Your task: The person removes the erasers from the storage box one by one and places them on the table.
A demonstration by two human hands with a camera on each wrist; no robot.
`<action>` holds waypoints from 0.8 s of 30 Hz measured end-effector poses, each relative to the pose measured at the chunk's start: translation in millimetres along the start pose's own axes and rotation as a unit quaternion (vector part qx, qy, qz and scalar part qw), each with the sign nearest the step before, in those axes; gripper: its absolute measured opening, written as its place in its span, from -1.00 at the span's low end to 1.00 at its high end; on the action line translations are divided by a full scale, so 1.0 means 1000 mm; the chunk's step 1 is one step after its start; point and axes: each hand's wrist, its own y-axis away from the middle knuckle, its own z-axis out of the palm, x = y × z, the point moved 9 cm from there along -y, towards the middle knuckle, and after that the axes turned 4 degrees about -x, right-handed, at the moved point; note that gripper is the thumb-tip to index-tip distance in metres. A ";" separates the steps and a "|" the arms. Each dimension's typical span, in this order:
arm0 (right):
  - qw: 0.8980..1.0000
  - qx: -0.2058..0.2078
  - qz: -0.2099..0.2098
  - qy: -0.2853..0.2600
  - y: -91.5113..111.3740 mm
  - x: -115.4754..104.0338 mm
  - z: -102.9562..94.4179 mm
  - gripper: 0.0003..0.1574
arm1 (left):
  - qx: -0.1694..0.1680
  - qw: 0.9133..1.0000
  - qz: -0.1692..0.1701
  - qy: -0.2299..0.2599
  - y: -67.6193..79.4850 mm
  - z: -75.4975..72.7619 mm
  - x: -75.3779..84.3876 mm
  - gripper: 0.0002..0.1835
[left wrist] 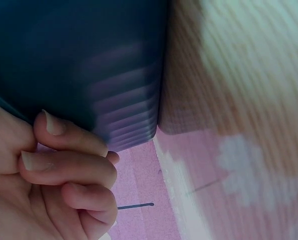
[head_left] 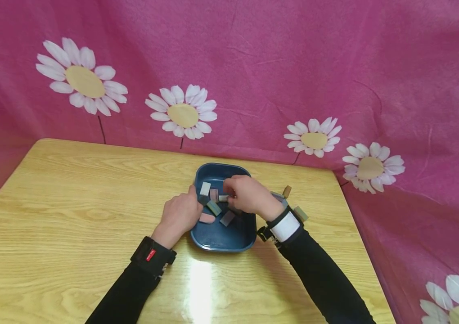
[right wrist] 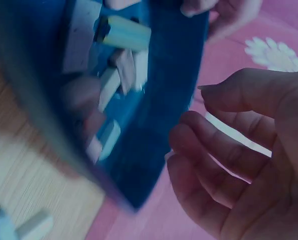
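A dark blue plastic basin [head_left: 221, 243] stands on the wooden table with several small eraser-like blocks inside. Among them are a white block [head_left: 205, 188], a green-and-yellow block [head_left: 214, 208], a pink block [head_left: 207, 218] and a grey block [head_left: 227, 218]. My left hand [head_left: 178, 213] grips the basin's left rim; in the left wrist view its curled fingers [left wrist: 73, 170] lie against the outer wall. Over the basin's right side hovers my right hand [head_left: 249, 195], fingers loosely bent. The right wrist view shows no object between its thumb and fingers.
Outside the basin, to the right, lie a brown block [head_left: 287, 191], a pale greenish block [head_left: 301, 213] and a grey-blue one [head_left: 279, 198], partly behind the right wrist. A pink cloth [head_left: 249, 81] with daisies hangs behind the table [head_left: 92, 216].
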 end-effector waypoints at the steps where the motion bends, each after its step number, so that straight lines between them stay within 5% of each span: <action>1: 1.000 -0.010 -0.004 0.003 -0.007 -0.004 0.004 -0.82 | 0.002 1.000 0.002 -0.001 0.000 0.000 0.000 -0.35; 9: 0.998 -0.058 -0.021 0.000 -0.040 -0.029 0.029 -0.79 | 0.027 1.000 0.016 0.000 0.002 -0.002 0.000 -0.48; 17: 0.995 -0.097 0.014 0.028 -0.047 -0.030 0.056 -0.80 | 0.038 0.999 0.025 -0.006 0.001 -0.006 0.002 -0.48; 24: 0.997 -0.077 -0.011 0.022 -0.048 -0.030 0.062 -0.73 | 0.036 0.999 0.020 -0.009 0.001 -0.005 0.001 -0.45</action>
